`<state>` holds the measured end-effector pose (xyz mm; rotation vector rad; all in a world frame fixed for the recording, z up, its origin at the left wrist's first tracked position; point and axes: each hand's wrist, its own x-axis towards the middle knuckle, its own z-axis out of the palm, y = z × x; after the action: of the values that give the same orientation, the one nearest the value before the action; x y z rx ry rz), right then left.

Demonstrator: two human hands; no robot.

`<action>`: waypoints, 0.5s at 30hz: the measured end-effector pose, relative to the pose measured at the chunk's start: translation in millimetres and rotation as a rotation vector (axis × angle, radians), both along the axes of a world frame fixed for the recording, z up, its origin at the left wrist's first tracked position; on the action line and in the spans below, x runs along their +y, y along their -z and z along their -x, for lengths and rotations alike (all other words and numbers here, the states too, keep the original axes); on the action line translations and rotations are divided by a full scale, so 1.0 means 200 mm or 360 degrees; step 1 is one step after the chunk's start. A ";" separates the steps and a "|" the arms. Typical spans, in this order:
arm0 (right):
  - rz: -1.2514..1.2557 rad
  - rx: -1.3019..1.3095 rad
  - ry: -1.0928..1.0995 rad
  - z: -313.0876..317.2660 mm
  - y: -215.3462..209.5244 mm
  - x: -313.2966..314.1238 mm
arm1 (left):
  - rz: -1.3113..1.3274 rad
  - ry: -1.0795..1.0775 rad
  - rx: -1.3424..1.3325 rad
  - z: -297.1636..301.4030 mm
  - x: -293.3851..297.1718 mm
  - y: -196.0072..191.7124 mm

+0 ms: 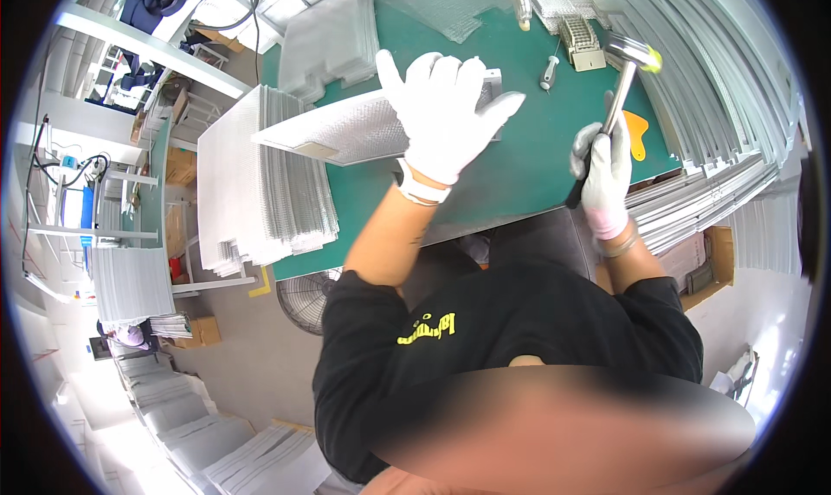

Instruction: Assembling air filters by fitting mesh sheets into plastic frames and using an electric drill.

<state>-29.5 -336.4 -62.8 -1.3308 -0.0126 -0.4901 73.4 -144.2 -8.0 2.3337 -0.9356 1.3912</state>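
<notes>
Across your green surface (537, 170), a stack of white panels (260, 175) stands left. Beside it, the silvery panel (355, 127) tilts behind your left hand (446, 114), whose fingers are spread; poorly braced, it could slip. Your right hand (608, 170) is wrapped around the hammer (619, 101); a stray swing leftward could knock the screwdriver (548, 73) farther out.
</notes>
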 end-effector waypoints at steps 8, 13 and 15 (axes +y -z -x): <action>0.1613 -0.0088 -0.0324 -0.01 -0.59 -0.37 | 0.0378 -0.0039 -0.0039 -0.05 -0.09 0.09; 0.2127 -0.0624 -0.0292 -0.03 -0.82 -0.42 | 0.0567 0.0172 -0.0102 -0.09 -0.08 0.13; 0.1945 -0.0699 -0.0221 -0.02 -0.78 -0.37 | 0.0652 0.0202 -0.0173 -0.11 -0.10 0.12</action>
<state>-25.8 -410.2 93.6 -2.3471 -0.8819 -0.6777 95.5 -164.5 -31.5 1.8833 -0.7283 1.5044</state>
